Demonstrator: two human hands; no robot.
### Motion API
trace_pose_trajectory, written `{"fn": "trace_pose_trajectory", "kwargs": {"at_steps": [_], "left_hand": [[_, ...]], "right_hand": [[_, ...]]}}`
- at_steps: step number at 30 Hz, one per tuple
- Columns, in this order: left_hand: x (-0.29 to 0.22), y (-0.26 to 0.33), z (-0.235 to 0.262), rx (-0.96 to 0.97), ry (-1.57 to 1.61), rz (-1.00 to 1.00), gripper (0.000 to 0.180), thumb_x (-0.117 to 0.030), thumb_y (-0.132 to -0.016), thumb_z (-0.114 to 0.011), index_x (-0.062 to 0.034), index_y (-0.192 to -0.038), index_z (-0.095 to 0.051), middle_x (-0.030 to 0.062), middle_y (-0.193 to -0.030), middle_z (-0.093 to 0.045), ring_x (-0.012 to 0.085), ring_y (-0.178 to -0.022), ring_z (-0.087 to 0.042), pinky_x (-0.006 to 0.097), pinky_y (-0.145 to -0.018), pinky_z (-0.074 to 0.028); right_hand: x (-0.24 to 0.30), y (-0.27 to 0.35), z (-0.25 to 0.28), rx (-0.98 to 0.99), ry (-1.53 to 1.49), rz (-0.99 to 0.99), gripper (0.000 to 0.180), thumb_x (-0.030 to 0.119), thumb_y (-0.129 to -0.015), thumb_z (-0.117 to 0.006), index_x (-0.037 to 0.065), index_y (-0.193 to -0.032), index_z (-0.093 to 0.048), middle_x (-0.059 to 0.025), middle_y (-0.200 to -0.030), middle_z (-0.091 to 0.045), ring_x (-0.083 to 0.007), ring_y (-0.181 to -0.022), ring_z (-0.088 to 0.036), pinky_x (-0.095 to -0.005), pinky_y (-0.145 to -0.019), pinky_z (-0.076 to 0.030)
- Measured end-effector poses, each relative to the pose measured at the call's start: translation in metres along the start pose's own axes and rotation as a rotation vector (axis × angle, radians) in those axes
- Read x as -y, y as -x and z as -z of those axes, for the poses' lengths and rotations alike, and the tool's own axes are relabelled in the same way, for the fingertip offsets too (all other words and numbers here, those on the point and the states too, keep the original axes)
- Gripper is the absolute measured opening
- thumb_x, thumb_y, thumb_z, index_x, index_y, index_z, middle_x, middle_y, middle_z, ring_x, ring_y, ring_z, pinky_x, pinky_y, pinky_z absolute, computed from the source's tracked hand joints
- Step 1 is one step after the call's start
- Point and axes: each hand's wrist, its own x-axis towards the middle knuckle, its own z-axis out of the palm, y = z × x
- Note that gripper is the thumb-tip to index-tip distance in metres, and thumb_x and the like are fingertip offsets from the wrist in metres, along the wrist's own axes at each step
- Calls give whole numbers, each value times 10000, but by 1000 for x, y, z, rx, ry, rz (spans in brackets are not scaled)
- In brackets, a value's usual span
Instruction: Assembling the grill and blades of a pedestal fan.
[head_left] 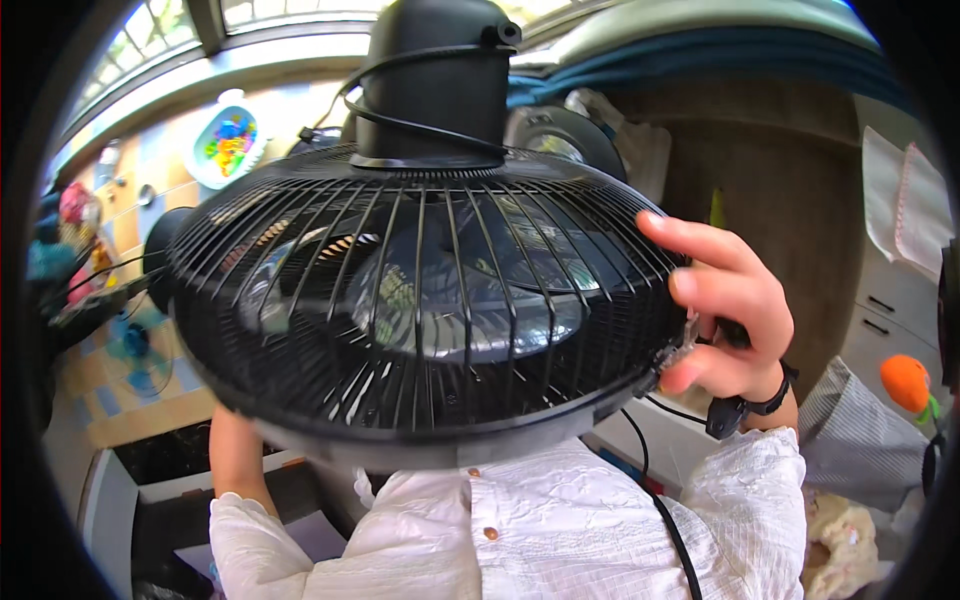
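Note:
A black electric fan head [440, 400] fills the middle, its round wire guard tilted in front of my chest. The dark motor housing [435, 110] rises at the far side, and a black power cord [430, 140] loops round it. My right hand [735, 305] grips the guard's right rim. Its forefinger and middle finger rest on the wires, and the thumb is by a small clear clip [683, 342] at the edge. Blades show dimly through the wires. My left forearm [235, 455] goes up behind the fan's lower left; the left hand is hidden there.
A cable [665, 530] hangs down over my right side. Behind the fan lies a round grey part [565, 135]. At left are a light-blue basin [225, 150] with coloured pieces and a small teal fan [138, 345]. At right hangs an orange plush carrot [905, 382] near drawers [880, 345].

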Motion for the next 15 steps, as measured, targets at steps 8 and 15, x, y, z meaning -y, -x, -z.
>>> {"fn": "trace_pose_trajectory", "kwargs": {"at_steps": [8,15], "left_hand": [[-211,142,-73,275,-414,-1331,627,-526,-796,-585,18,-1105,-538,-27,-631,-287,75,-565,-326,232,-550,-299],[-224,198,-131,270,-1037,-1583,347,-316,-732,-651,-85,-990,-674,-30,-583,-264,109,-471,-281,246,-391,-224]], "right_hand": [[29,1,2,15,-13,-193,321,146,-660,-786,13,-889,-604,-106,-960,-524,-124,-699,-481,-226,-531,-389],[29,3,-1,54,-49,-222,304,69,-650,-765,30,-851,-540,-26,-816,-496,-93,-626,-424,-219,-520,-352]]}}
